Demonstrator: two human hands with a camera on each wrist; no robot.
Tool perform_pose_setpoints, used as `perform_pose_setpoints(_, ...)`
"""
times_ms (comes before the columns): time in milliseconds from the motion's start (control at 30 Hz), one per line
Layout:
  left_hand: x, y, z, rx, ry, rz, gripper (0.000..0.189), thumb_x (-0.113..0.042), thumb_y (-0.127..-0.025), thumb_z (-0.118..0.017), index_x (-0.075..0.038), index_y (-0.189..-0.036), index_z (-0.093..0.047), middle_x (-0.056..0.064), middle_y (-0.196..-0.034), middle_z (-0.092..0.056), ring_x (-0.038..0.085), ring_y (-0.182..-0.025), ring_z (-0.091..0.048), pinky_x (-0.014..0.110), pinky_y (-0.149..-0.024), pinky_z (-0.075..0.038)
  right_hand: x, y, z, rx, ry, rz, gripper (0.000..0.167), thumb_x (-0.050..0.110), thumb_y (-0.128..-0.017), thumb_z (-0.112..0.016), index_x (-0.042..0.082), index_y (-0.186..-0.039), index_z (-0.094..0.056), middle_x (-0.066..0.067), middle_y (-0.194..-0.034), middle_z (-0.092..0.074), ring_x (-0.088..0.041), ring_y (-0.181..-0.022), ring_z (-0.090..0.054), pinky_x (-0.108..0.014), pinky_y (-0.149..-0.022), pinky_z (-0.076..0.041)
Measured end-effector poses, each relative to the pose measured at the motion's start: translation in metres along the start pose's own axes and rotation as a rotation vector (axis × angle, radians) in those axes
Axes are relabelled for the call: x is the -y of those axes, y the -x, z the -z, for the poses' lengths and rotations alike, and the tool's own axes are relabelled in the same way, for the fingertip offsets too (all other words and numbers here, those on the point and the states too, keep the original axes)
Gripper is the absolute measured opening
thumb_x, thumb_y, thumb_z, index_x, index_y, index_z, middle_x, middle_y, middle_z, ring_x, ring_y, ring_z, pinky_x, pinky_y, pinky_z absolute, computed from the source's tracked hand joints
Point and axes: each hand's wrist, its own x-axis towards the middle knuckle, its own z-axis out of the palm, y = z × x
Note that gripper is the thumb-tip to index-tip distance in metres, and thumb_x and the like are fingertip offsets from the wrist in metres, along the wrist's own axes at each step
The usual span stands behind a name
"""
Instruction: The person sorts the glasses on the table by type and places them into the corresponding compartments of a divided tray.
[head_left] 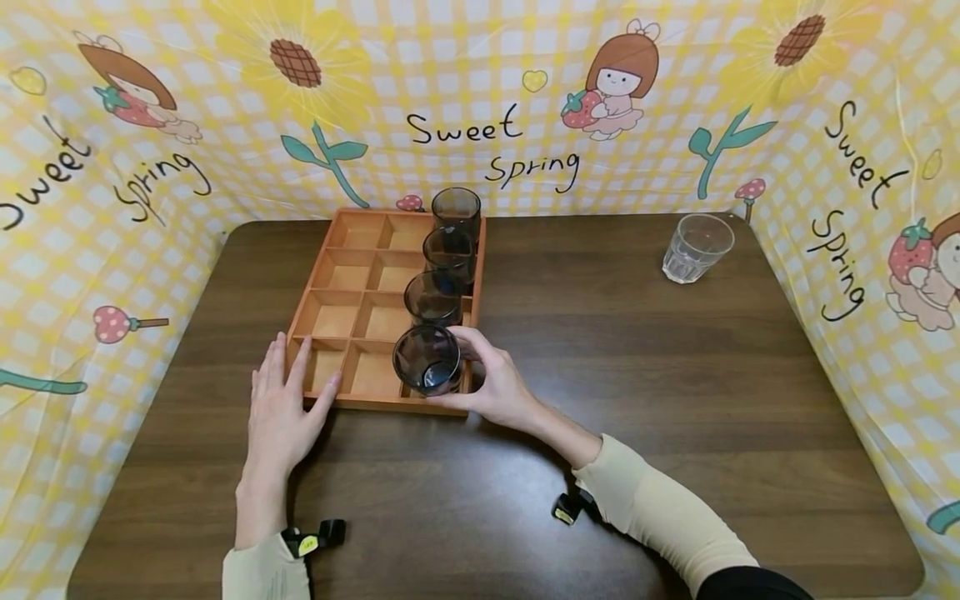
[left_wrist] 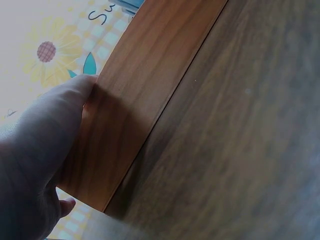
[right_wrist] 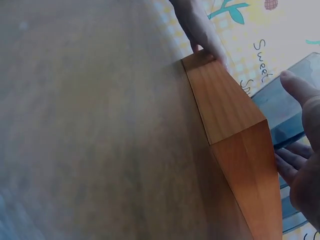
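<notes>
A wooden divided box (head_left: pixel 296 312) lies on the table. Along its right-hand column stand several dark tinted glasses, among them one glass (head_left: pixel 433 298) just behind the nearest. My right hand (head_left: pixel 495 379) holds the nearest dark glass (head_left: pixel 426 360) at the front right compartment, thumb and fingers around its right side. In the right wrist view, thumb and fingers lie on either side of that tinted glass (right_wrist: pixel 280 105), beside the box corner. My left hand (head_left: pixel 281 417) rests on the box's front left corner, fingers extended along the left wall and thumb at the front rim.
A clear glass (head_left: pixel 697 248) stands at the back right of the brown table (head_left: pixel 637 350). Yellow checked cloth (head_left: pixel 465 50) with printed flowers rises behind and on both sides. Black wrist cameras are strapped to both sleeves.
</notes>
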Motion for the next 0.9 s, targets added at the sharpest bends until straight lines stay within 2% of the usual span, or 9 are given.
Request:
perform_pose_setpoints(133,0.0,0.001,0.0,0.0,0.001,-0.001,0.082,-0.054,-0.11,-0.058,-0.011,-0.174,-0.031,0.024,-0.185,-0.012,0.05,-0.17,-0.013,0.076,-0.135,-0.009,-0.004,0.003,0.0,0.02,0.129,0.059,0.089,0.015,-0.079,-0.101,0.004,-0.152,-0.051,-0.016,-0.142,-0.072,-0.029,-0.126,-0.074,-0.041,-0.107,-0.062)
perform_pose_setpoints(233,0.0,0.001,0.0,-0.005,-0.001,-0.004,0.082,-0.054,-0.11,-0.059,-0.011,-0.175,-0.031,0.024,-0.184,-0.013,0.05,-0.17,-0.014,0.076,-0.135,-0.01,-0.009,0.004,-0.001,0.021,0.277,0.129,0.089,0.024,-0.08,-0.102,0.001,-0.15,-0.052,-0.018,-0.142,-0.069,-0.032,-0.13,-0.07,-0.048,-0.115,-0.057)
perform_pose_setpoints(300,0.0,0.002,0.0,-0.006,-0.003,-0.006,0.082,-0.054,-0.11,-0.059,-0.011,-0.175,-0.031,0.025,-0.184,-0.013,0.05,-0.17,-0.014,0.076,-0.134,-0.01,-0.012,0.005,-0.002,0.009,0.342,0.164,0.091,0.029,-0.078,-0.102,-0.001,-0.148,-0.053,-0.019,-0.142,-0.068,-0.034,-0.133,-0.066,-0.053,-0.119,-0.053)
perform_pose_setpoints(333,0.001,0.003,0.0,-0.006,-0.002,-0.007,0.082,-0.054,-0.11,-0.058,-0.011,-0.175,-0.031,0.025,-0.184,-0.013,0.05,-0.17,-0.014,0.076,-0.134,-0.01,-0.021,0.004,-0.004,-0.003,0.361,0.183,0.091,0.035,-0.079,-0.101,0.0,-0.149,-0.054,-0.019,-0.143,-0.067,-0.034,-0.135,-0.064,-0.054,-0.122,-0.049)
perform_pose_setpoints(533,0.001,0.003,0.0,-0.008,-0.002,-0.01,0.082,-0.054,-0.11,-0.058,-0.012,-0.175,-0.031,0.025,-0.184,-0.013,0.049,-0.17,-0.014,0.076,-0.134,-0.009,-0.025,0.005,-0.003,-0.024,0.363,0.18,0.094,0.035,-0.076,-0.103,-0.001,-0.148,-0.054,-0.019,-0.142,-0.068,-0.036,-0.134,-0.064,-0.056,-0.121,-0.049)
perform_pose_setpoints(567,0.0,0.003,0.0,-0.008,0.0,-0.011,0.082,-0.054,-0.11,-0.058,-0.012,-0.175,-0.031,0.025,-0.184,-0.013,0.049,-0.17,-0.014,0.076,-0.134,-0.009,-0.018,0.005,-0.001,-0.019,0.36,0.165,0.094,0.031,-0.074,-0.104,-0.002,-0.147,-0.055,-0.02,-0.141,-0.069,-0.037,-0.133,-0.065,-0.058,-0.12,-0.05)
perform_pose_setpoints(900,-0.001,0.0,0.0,-0.008,0.004,-0.012,0.081,-0.053,-0.11,-0.059,-0.011,-0.174,-0.032,0.025,-0.184,-0.014,0.05,-0.17,-0.014,0.076,-0.134,-0.01,-0.021,0.007,-0.004,0.039,0.348,0.045,0.092,0.036,-0.085,-0.097,0.002,-0.155,-0.047,-0.019,-0.153,-0.062,-0.037,-0.145,-0.057,-0.057,-0.125,-0.045)
